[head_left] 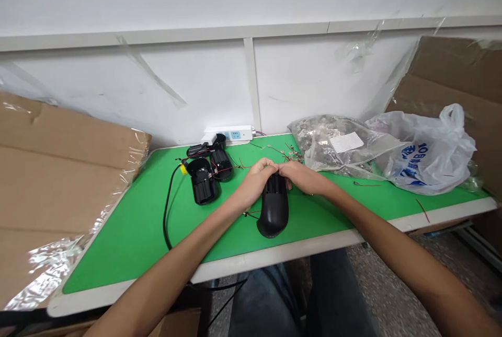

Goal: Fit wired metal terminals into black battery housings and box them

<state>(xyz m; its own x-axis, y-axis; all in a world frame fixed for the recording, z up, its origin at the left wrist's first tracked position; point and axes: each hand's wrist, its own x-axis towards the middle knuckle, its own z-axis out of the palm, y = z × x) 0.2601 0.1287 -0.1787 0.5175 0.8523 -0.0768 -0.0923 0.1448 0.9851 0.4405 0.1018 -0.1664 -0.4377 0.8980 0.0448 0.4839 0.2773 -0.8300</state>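
A black rounded housing (273, 214) lies on the green mat near the table's front edge. My left hand (257, 183) and my right hand (296, 174) meet at its far end, fingers bent and pinched together. What the fingertips hold there is too small to make out. A thin red wire shows beside the housing, under my left hand. To the left lie more black housings: an opened one (203, 183) and another (222, 163) behind it, with red wires between them.
A white power strip (235, 133) sits against the wall. A black cable (167, 211) runs over the left side. Clear bags of metal parts (325, 141) and a white plastic bag (427, 154) stand at the right. Cardboard (58, 170) flanks the table; small wired parts (292, 157) lie behind my hands.
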